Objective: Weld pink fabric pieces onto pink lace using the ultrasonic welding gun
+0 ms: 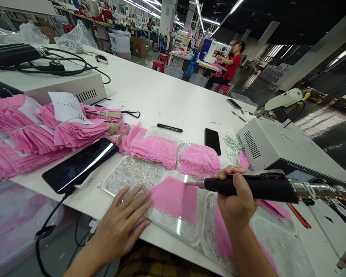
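Note:
My left hand (121, 226) lies flat and open, fingertips on the left edge of a pink fabric piece (174, 198) spread over a clear plastic template (167, 225). My right hand (237, 194) is closed round the black handle of a cutting tool (259, 187), held level. Its metal tip (193, 183) touches the fabric's top right edge. Two pink lace pieces (157, 150), (200, 159) lie just behind it.
Stacks of pink fabric (31, 134) and a tablet (80, 163) sit at left. A black phone (212, 140), a marker (169, 127), rubber bands (232, 146) and two grey control boxes (276, 148), (60, 86) share the white table. A person in red sews far behind.

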Demonstrator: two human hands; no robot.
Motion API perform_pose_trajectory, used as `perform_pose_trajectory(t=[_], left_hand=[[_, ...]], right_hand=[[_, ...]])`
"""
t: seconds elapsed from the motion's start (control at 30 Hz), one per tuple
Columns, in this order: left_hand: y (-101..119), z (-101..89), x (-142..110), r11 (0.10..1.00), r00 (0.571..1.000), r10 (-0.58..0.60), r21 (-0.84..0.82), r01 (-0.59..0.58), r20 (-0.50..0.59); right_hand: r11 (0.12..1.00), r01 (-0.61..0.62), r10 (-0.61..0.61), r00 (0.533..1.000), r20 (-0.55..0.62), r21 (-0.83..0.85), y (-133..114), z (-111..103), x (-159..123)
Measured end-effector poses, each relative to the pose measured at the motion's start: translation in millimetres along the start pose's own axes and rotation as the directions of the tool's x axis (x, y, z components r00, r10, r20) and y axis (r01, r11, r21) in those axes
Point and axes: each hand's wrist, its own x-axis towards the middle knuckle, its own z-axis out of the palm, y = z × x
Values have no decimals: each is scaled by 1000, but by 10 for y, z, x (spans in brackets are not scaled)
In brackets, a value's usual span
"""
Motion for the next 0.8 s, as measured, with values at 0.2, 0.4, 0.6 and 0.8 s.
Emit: perform_pose_trajectory(t=[0.2, 0.4, 0.6, 0.8], left_hand=[[-9, 10, -10, 1000, 1000, -11, -27, 11, -20], [-26, 23, -7, 1000, 1000, 4, -23, -4, -18], [-33, 21, -10, 1000, 1000, 7, -19, -8, -21], [90, -33, 93, 997, 998, 7, -72, -11, -62]], right_hand=[[1000, -2, 3, 1000, 18, -14, 14, 28, 12], [999, 8, -6, 999, 53, -34, -107, -81, 111], [994, 58, -47, 992, 113, -90, -245, -305, 179], [994, 80, -72, 992, 101, -76, -246, -405, 48]])
